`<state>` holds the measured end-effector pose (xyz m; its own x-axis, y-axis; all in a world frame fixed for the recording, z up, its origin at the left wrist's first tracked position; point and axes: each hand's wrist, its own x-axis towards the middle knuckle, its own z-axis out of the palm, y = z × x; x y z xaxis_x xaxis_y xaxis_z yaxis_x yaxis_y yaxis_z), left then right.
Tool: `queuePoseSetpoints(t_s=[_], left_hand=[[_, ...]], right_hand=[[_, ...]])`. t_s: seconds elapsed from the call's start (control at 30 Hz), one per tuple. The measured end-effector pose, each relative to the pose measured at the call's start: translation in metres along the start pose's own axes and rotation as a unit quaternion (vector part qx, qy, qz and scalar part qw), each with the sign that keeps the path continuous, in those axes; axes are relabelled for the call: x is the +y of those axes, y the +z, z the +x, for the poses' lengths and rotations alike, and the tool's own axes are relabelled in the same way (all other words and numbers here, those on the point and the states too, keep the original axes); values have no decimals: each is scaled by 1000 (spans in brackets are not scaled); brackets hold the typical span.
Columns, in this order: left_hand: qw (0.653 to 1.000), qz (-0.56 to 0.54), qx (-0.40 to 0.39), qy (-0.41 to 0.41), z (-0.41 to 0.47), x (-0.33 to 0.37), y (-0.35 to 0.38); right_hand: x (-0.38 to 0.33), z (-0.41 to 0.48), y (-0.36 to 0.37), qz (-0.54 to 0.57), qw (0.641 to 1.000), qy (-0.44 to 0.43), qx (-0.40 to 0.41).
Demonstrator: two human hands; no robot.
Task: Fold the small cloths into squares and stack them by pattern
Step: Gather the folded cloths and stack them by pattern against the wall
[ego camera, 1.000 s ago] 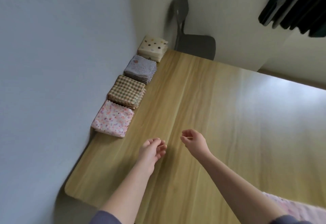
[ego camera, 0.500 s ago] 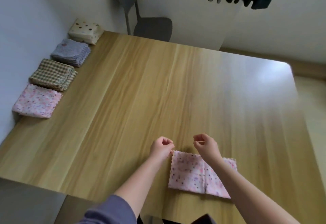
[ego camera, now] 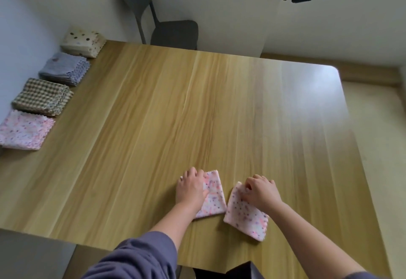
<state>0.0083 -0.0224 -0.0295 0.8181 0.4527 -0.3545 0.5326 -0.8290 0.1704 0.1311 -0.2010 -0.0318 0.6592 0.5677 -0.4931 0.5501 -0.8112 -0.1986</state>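
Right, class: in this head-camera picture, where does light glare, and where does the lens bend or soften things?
Head view: pale glare washes out the table towards its far right corner; head view: the wide lens bows the table's edges; head view: the pink stack at the left border looks stretched and soft.

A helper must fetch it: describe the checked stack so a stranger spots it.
On the wooden table, four stacks line the left edge by the wall. The checked stack is second from the near end, between pink floral and grey; only it has brown checks.
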Motion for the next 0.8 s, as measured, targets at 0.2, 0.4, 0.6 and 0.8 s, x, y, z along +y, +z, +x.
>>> queuePoseSetpoints(t_s=[0.2, 0.4, 0.6, 0.8], left_hand=[[995, -7, -1, -100, 5, -6, -1], [989, 42, 86, -110, 2, -10, -8], [998, -23, -56, 21, -5, 10, 5], [998, 55, -27, -2, -5, 11, 7]], right_hand=[[8, 3, -5, 111, 990, 75, 36], [13, 6, -15, 259, 958, 126, -4], [9, 13, -14, 315, 937, 145, -49], [14, 13, -22, 401, 904, 128, -70]])
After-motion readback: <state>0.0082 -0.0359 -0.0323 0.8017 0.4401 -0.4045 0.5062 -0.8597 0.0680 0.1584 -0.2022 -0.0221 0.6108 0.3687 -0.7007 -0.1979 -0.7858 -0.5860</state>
